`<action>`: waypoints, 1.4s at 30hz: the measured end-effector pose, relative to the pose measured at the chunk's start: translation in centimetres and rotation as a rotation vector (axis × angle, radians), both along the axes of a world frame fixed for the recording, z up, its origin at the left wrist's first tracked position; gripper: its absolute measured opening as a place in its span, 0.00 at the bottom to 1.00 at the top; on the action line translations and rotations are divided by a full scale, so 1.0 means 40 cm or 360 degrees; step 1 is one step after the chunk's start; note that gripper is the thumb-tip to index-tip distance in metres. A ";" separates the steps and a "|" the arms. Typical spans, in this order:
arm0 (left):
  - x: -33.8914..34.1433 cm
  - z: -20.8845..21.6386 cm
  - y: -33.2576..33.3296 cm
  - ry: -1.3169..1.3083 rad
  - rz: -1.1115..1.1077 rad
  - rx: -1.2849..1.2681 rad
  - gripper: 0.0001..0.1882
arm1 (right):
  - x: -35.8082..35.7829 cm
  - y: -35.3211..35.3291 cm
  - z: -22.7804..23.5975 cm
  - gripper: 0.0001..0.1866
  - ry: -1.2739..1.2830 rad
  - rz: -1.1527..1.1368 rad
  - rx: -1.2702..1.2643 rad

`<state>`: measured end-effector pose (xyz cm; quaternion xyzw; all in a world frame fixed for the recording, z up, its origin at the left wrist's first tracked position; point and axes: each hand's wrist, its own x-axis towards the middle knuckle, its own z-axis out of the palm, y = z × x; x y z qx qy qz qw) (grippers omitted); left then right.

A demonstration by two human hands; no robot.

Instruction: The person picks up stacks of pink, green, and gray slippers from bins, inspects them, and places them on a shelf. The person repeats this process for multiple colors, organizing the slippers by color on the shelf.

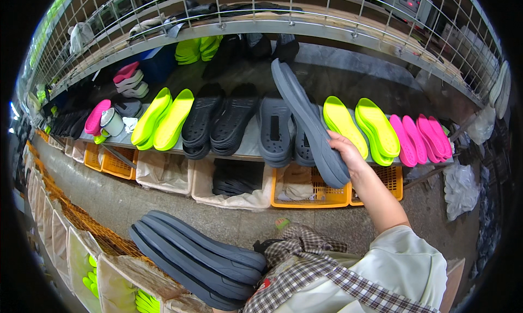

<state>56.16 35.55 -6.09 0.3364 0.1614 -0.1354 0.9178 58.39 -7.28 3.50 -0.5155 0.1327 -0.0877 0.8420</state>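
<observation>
My right hand (347, 152) grips a grey shoe sole (310, 122) by its side edge, lifted at a slant over the shelf. Behind it on the shelf are more grey soles (275, 128), partly covered by the raised one. At the lower left, a stack of several grey soles (201, 253) rests against my body, borne from below by my left hand (219, 311). Only a sliver of that hand shows; its fingers are hidden under the stack. Beside the raised sole lie neon yellow soles (344, 125) on the right and black soles (234, 119) on the left.
The metal shelf (253, 141) also carries pink soles (422, 141) and a mug (112, 122). Wire mesh (327, 7) runs above it. Orange crates (310, 196) and cloth-lined bins (231, 198) stand underneath. More lined bins (81, 258) are at the lower left.
</observation>
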 end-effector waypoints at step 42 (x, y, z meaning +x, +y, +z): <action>-0.066 0.032 0.003 0.0022 0.0024 -0.0424 0.29 | 0.002 0.540 -0.113 0.29 -0.0714 0.0931 -0.1726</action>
